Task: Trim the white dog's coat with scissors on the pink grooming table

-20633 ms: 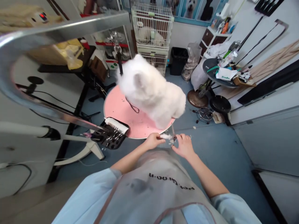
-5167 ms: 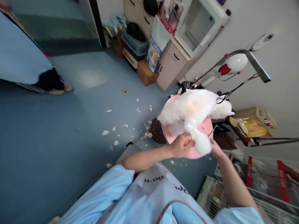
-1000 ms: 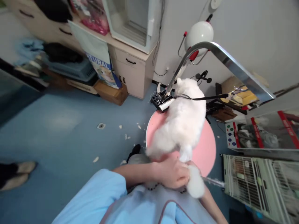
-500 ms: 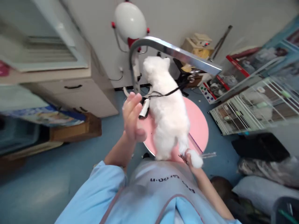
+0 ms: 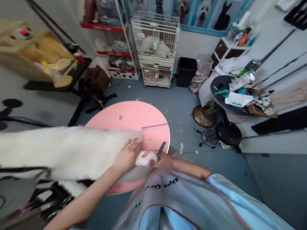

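Note:
A white fluffy dog (image 5: 79, 150) stretches from the left edge onto a round pink table (image 5: 129, 111); its head is out of view. My left hand (image 5: 128, 155) lies on the dog's rear end with its fingers extended. Just right of those fingers is a small white furry part (image 5: 144, 159), which looks like a hind paw. My right hand (image 5: 164, 161) is beside it, closed around scissors (image 5: 161, 150) whose dark blades point up and to the right. Whether the right hand also grips the furry part I cannot tell. Blur hides its fingers in part.
A thin purple-edged strip (image 5: 154, 126) lies on the tabletop. Behind stand wire cages (image 5: 155, 48) and a black bin (image 5: 186, 72). To the right are a cluttered round dark table (image 5: 220, 89) and a stool (image 5: 203, 116). Clippings (image 5: 181, 148) dot the floor.
The view has swung to the right. My left hand, raised in the air before, now rests on the dog's rear. The right hand still holds the scissors near the white furry part.

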Available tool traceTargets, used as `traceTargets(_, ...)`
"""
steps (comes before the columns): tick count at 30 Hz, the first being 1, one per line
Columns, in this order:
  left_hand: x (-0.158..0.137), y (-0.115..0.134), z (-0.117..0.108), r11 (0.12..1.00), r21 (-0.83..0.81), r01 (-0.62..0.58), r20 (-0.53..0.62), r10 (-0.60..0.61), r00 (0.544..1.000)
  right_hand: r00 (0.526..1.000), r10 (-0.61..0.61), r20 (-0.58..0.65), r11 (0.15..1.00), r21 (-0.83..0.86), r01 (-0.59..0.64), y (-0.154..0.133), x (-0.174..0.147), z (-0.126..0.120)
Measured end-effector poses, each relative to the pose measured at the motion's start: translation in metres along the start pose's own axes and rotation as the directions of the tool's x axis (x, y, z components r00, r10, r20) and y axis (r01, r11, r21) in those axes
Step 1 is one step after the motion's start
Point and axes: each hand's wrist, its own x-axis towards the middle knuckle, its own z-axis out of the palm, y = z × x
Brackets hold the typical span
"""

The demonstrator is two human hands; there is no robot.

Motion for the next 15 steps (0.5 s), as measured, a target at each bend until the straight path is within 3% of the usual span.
traceTargets(1, 0.002, -0.008, -0.002, 0.999, -0.035, -0.022, -0.002, 0.022, 1.000, 0.999, 0.005, -0.038, 0.998, 0.061, -0.003, 0.010, 0.004, -0.010)
traceTargets(3, 0.004, -0.023, -0.005, 0.995, -0.098, -0.017, -0.055, 0.012, 0.998, 0.971, 0.139, -0.194, 0.989, 0.084, -0.125, 0.035, 0.013, -0.038)
traceTargets(6, -0.001, -0.022, -0.004, 0.978, -0.204, 0.039, -0.133, -0.067, 0.989, 0.833, 0.367, -0.414, 0.913, -0.010, -0.407, 0.074, 0.031, -0.083)
traceTargets(7, -0.004, -0.014, -0.003, 0.970, -0.238, 0.057, -0.134, -0.091, 0.987, 0.823, 0.394, -0.409, 0.893, -0.041, -0.448, 0.084, 0.038, -0.094)
traceTargets(9, -0.006, 0.010, -0.002, 0.954, -0.283, 0.104, -0.108, -0.139, 0.984, 0.846, 0.422, -0.325, 0.873, -0.106, -0.476, 0.099, 0.051, -0.106)
traceTargets(11, -0.006, 0.033, -0.009, 0.939, -0.240, 0.246, -0.075, -0.271, 0.960, 0.896, 0.413, -0.163, 0.889, -0.139, -0.436, 0.108, 0.062, -0.103)
traceTargets(13, -0.011, 0.046, -0.031, 0.925, -0.140, 0.353, -0.002, -0.357, 0.934, 0.925, 0.380, 0.031, 0.919, -0.123, -0.374, 0.113, 0.068, -0.089)
traceTargets(15, -0.029, 0.052, -0.067, 0.917, -0.098, 0.387, -0.083, -0.395, 0.915, 0.918, 0.347, 0.191, 0.938, -0.096, -0.334, 0.117, 0.069, -0.073)
